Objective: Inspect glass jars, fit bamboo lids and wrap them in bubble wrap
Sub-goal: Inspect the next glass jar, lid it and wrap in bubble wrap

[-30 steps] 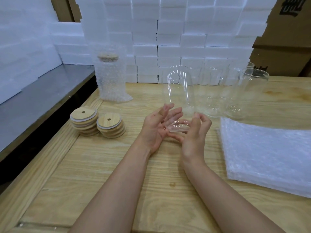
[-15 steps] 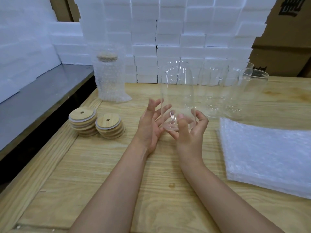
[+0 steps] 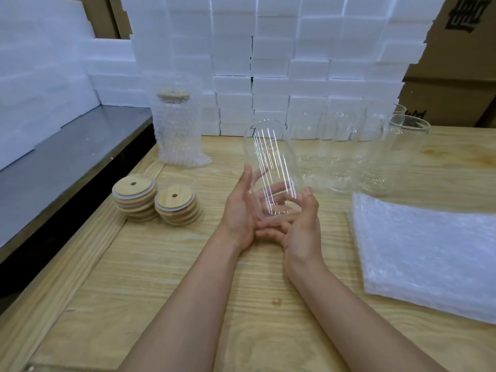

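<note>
From the head camera we look down on a clear glass jar held up over the wooden table, tilted, with its base toward us and both hands meeting at its lower end. The right hand grips it: its fingers curl under the base and the thumb presses the side. The left hand lies flat against the other side, fingers straight behind the glass, thumb pointing up.

On the table to the left stand two stacks of bamboo lids, side by side. Beyond them a wrapped jar stands upright in its bubble sleeve, a lid on top. To the right of the held jar we see a row of empty jars, upright and close together. A stack of bubble wrap sheets lies flat at the right edge.

White foam blocks are piled along the back, cardboard boxes behind them at the right, and a grey shelf runs along the left.
</note>
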`<state>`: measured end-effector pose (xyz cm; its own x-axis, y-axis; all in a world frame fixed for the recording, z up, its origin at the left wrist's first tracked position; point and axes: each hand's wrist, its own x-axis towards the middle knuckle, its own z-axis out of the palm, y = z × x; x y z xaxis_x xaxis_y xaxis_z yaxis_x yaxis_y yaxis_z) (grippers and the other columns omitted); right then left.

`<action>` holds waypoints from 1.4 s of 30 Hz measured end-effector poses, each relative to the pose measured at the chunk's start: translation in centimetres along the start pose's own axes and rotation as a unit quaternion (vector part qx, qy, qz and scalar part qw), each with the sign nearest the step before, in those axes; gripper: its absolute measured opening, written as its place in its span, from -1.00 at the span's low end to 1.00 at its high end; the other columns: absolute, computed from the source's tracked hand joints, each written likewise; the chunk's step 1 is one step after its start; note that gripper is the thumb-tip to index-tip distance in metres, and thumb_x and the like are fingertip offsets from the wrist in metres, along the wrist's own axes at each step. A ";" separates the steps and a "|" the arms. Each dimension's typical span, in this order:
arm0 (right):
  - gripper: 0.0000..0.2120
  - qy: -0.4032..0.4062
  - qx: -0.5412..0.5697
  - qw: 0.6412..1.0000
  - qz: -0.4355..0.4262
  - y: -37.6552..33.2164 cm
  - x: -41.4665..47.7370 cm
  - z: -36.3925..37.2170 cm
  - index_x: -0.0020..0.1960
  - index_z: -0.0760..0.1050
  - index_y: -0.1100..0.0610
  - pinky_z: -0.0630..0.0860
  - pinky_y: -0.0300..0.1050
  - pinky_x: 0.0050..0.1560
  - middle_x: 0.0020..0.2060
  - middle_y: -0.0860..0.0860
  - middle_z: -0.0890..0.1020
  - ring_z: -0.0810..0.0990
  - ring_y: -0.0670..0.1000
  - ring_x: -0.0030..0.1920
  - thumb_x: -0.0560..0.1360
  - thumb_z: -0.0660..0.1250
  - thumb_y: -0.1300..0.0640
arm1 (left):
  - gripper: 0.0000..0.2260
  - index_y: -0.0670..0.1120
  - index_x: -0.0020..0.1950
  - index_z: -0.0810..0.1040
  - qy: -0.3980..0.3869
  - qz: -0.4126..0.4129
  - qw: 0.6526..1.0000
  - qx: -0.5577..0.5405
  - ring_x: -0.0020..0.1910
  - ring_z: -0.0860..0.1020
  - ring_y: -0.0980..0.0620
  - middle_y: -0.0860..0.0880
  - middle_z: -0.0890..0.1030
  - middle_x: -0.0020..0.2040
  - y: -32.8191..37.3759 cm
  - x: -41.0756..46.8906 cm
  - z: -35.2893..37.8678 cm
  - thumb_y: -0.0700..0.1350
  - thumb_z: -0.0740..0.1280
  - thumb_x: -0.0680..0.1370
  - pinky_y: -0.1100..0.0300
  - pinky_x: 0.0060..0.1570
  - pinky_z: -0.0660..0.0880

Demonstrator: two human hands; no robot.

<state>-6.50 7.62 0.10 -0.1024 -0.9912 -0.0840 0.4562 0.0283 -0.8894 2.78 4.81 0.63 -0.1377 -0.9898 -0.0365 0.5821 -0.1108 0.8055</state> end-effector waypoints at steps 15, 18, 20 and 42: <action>-0.34 0.005 -0.275 0.941 -0.197 0.3 -0.1 0.0 0.25 0.21 -0.08 0.47 -0.32 0.00 0.11 -0.08 0.34 0.43 -0.20 0.00 0.30 0.53 -0.06 | -0.66 0.11 0.22 0.45 0.029 0.070 0.997 0.019 0.05 0.64 -0.06 -0.13 0.55 0.15 -0.4 0.2 0.0 0.16 0.31 0.48 -0.11 0.09 0.55; -0.41 -0.004 -0.250 0.952 -0.179 0.1 0.3 -0.4 0.26 0.25 -0.07 0.47 -0.37 -0.05 0.13 -0.03 0.40 0.49 -0.18 -0.01 0.37 0.51 0.02 | -0.59 0.10 0.21 0.45 0.027 0.088 0.995 0.026 0.04 0.64 -0.05 -0.11 0.57 0.14 -0.3 0.1 0.0 0.14 0.41 0.41 -0.06 0.09 0.55; -0.51 -0.020 -0.219 0.964 -0.151 0.0 0.6 -0.6 0.29 0.29 -0.02 0.49 -0.38 -0.04 0.14 -0.02 0.45 0.54 -0.21 -0.02 0.46 0.43 0.04 | -0.28 0.11 0.28 0.43 0.024 0.085 0.996 0.033 0.06 0.62 -0.06 -0.08 0.59 0.10 -0.1 0.0 0.0 0.26 0.56 0.19 0.00 -0.04 0.59; -0.15 -0.112 -0.265 0.946 -0.147 -0.8 2.0 -2.6 0.42 0.19 -0.13 0.47 -0.25 0.11 0.18 -0.10 0.52 0.52 -0.11 0.15 0.25 0.55 -0.07 | -0.32 -0.03 0.48 0.28 0.022 0.204 0.949 0.241 0.34 0.47 0.00 -0.05 0.46 0.38 -0.3 -1.0 0.1 -0.07 0.40 0.38 0.15 0.28 0.44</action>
<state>-9.35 5.98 -0.49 0.0599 -0.9671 0.2474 -0.0761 -0.2515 -0.9649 2.71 5.83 0.50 0.0599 -0.9456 0.3196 0.1449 0.3251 0.9345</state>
